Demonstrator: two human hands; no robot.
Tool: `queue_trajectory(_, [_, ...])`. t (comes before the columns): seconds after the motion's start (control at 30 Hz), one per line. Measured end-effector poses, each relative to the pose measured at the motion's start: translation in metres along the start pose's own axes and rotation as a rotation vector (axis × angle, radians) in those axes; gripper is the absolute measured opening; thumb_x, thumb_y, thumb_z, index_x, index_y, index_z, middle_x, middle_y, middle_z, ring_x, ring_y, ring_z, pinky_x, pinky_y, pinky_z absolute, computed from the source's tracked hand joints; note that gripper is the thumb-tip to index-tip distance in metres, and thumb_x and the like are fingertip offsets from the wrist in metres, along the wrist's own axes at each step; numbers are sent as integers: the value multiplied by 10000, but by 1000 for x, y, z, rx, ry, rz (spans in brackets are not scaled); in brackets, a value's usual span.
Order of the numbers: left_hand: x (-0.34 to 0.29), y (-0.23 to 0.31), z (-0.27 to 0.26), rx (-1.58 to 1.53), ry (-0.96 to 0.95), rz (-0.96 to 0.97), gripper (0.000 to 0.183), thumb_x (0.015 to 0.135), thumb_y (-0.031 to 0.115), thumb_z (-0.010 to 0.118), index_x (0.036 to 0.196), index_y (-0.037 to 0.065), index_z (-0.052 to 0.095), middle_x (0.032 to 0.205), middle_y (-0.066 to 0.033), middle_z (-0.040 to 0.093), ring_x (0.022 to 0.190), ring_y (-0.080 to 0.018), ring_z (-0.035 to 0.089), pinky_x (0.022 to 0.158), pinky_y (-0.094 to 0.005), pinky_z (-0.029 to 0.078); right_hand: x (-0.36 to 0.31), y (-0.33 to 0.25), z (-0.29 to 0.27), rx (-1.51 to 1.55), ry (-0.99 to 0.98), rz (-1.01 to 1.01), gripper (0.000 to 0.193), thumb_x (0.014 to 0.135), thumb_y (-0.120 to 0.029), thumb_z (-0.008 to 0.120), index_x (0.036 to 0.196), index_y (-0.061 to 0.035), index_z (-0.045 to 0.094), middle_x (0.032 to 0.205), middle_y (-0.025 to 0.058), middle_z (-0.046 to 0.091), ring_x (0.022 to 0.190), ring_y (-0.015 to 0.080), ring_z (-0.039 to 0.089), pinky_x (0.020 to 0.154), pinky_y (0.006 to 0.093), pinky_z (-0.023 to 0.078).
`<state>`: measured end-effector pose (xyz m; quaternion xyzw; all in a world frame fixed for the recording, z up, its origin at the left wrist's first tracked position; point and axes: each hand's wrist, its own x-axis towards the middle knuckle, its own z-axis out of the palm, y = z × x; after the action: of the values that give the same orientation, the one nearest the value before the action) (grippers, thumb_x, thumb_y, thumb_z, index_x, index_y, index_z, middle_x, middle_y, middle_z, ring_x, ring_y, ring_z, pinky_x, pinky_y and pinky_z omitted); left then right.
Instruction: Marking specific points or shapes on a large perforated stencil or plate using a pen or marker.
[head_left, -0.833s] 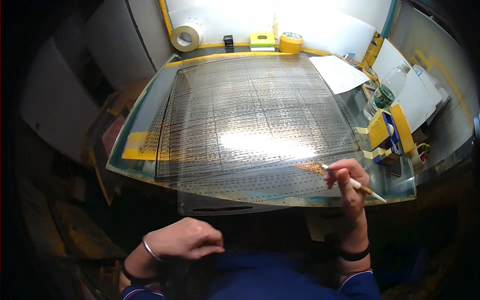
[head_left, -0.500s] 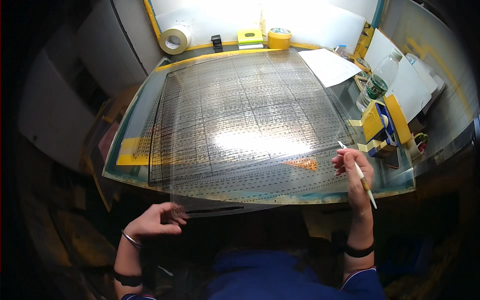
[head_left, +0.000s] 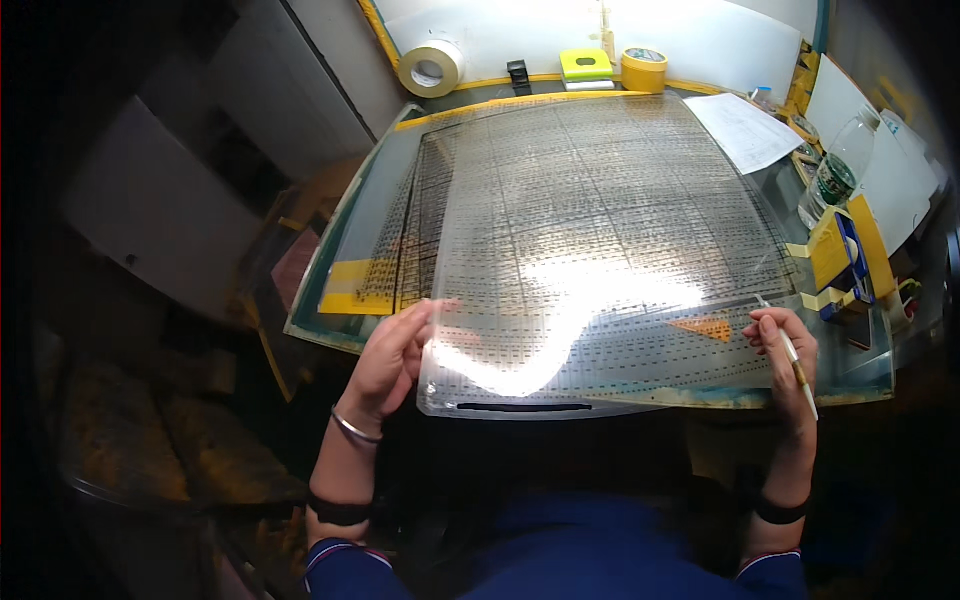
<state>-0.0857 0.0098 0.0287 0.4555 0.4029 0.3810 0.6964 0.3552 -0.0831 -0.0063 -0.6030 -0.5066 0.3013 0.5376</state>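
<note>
A large transparent film printed with rows of small dark marks lies over the glass-topped table, overhanging its front edge. My left hand is closed on the film's left edge near the front corner; some of its fingers show through the film from beneath. That corner is lifted and shines with glare. In my right hand, over the film's right side, is a slim white pen-like tool with a fine tip. Just left of that hand shows an orange triangular piece; whether it lies on or under the film I cannot tell.
Along the back stand a tape roll, a black clip, a yellow-green block and a yellow tub. To the right are a paper sheet, a plastic bottle and a blue-and-yellow tape dispenser.
My left hand has moved up from the film's front left corner to its left edge and closed on it, and the corner has risen. My right hand still holds the pen-like tool. The view has shifted.
</note>
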Motion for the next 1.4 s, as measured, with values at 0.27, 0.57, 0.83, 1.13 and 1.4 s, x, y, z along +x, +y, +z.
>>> queue_trajectory(0.27, [2, -1, 19, 266, 75, 114, 383, 1014, 168, 550, 1332, -45, 533, 1006, -171, 737, 659, -117, 691, 555, -200, 546, -4, 9, -3, 52, 104, -53, 205, 1028, -190, 565, 1045, -14, 669, 848, 38, 671, 763, 75, 576, 684, 221, 443])
queue_trajectory(0.57, [-17, -5, 33, 426, 117, 276, 395, 1053, 122, 484, 1410, -47, 483, 1047, -152, 711, 867, -136, 709, 597, -225, 585, -5, 14, -5, 74, 147, -77, 222, 1036, -214, 561, 1047, -16, 660, 837, 17, 644, 742, 69, 548, 674, 221, 435])
queue_trajectory(0.83, [-28, -2, 44, 511, 174, 318, 384, 1066, 122, 460, 1420, -23, 495, 1033, -136, 726, 781, -103, 701, 561, -191, 548, -5, 18, -9, 108, 256, -118, 213, 1039, -202, 551, 1082, -23, 659, 887, 18, 650, 770, 66, 537, 701, 226, 448])
queue_trajectory(1.13, [-38, -3, 31, 444, 262, 366, 378, 1062, 127, 474, 1408, -22, 505, 959, -154, 746, 553, -100, 656, 483, -183, 492, -6, 20, -7, 127, 293, -139, 208, 1040, -191, 548, 1100, -29, 662, 901, 16, 656, 786, 66, 542, 729, 228, 453])
queue_trajectory(1.4, [-45, -4, 13, 508, 358, 377, 380, 1050, 104, 443, 1404, -29, 480, 902, -226, 734, 463, -178, 642, 394, -237, 489, -6, 9, 2, 144, 352, -151, 163, 1005, -145, 593, 1051, -18, 685, 853, 41, 675, 752, 81, 566, 700, 229, 466])
